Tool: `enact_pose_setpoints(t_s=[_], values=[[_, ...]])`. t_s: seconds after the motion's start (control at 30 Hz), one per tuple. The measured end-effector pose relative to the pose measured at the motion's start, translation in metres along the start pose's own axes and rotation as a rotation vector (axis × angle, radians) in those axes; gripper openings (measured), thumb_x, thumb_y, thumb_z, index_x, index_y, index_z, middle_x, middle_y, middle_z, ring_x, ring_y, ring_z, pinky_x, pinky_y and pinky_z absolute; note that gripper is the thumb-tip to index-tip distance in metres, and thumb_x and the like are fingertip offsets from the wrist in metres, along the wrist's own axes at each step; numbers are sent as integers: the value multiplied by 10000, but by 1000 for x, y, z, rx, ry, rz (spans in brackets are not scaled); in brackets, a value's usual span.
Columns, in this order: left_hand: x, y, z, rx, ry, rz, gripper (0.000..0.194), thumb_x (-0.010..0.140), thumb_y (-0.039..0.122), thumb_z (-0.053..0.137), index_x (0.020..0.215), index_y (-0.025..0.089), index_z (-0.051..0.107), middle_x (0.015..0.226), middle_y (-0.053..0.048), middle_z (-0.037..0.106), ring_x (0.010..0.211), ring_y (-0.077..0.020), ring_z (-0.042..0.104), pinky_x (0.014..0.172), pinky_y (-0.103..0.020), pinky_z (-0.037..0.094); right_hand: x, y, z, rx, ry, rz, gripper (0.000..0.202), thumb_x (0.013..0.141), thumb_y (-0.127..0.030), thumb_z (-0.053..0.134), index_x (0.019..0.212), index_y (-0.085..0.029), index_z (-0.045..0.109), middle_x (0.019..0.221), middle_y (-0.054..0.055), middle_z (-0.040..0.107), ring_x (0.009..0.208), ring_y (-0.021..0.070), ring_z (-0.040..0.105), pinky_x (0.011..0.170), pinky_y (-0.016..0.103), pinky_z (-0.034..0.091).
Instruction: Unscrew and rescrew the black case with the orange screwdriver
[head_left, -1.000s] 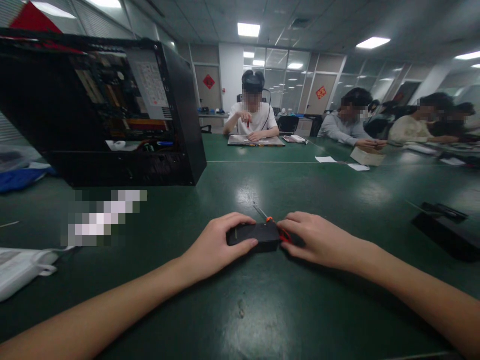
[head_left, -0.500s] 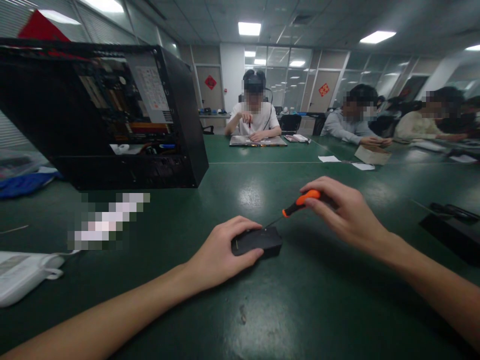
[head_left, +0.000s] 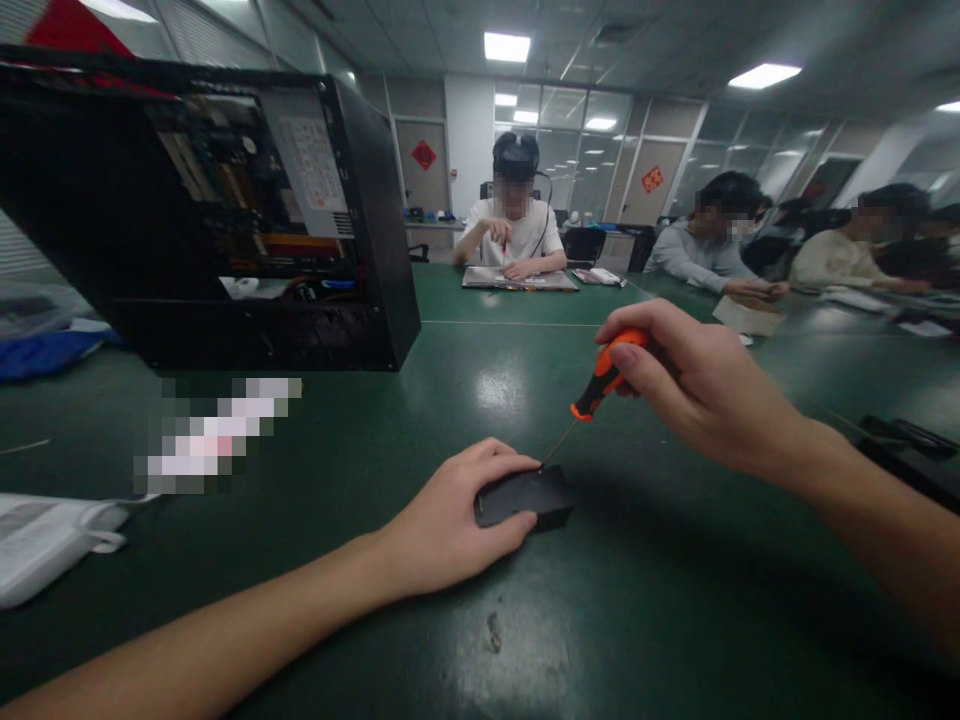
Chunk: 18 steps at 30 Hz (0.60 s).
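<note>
A small black box (head_left: 529, 498) lies on the green table (head_left: 360, 640), gripped from the left by my left hand (head_left: 465, 515), thumb on the near side and fingers along the far side. My right hand (head_left: 675, 375) is closed round the orange and black handle of a screwdriver (head_left: 596, 390). The screwdriver slants down to the left, and its thin shaft ends at the box's far edge, close to my left fingertips. Whether the tip sits in a screw is too small to tell.
An open black computer case (head_left: 375, 230) stands at the back left. At the left edge lies a white device (head_left: 45, 545) with a cord. A black object (head_left: 907, 450) is at the right. Across the table a person (head_left: 514, 220) works on a flat panel; others sit at the right.
My right hand has risen, and the screwdriver stands more steeply than before. The box and my left hand appear slightly lower and further right in view.
</note>
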<state>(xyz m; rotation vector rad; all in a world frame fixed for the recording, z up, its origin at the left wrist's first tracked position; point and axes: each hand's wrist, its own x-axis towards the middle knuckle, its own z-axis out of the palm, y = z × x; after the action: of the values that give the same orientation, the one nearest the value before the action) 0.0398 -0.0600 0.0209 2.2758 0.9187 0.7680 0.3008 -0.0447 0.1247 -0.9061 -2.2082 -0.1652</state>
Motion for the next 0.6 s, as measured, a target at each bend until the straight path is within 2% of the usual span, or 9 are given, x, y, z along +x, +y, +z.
enact_pose_setpoints(t_s=[0.27,0.6], values=[[-2,-2,2,-1,3,11,392,918,264,715,1308,254,680,1212,-43,663,1097,-224,650,977,-378,506,2,3,3,10,-57,-65,145,1063,-266,507,1122,-159,585,795,-8,688,629,107,658,567,216,427],[-2,-3,1,0,-6,13,413,921,266,714,1332,260,670,1212,-41,658,1101,-222,647,979,-380,502,7,-3,-1,-89,-105,-134,151,1060,-262,509,1113,-147,592,829,9,697,631,112,605,582,235,397]])
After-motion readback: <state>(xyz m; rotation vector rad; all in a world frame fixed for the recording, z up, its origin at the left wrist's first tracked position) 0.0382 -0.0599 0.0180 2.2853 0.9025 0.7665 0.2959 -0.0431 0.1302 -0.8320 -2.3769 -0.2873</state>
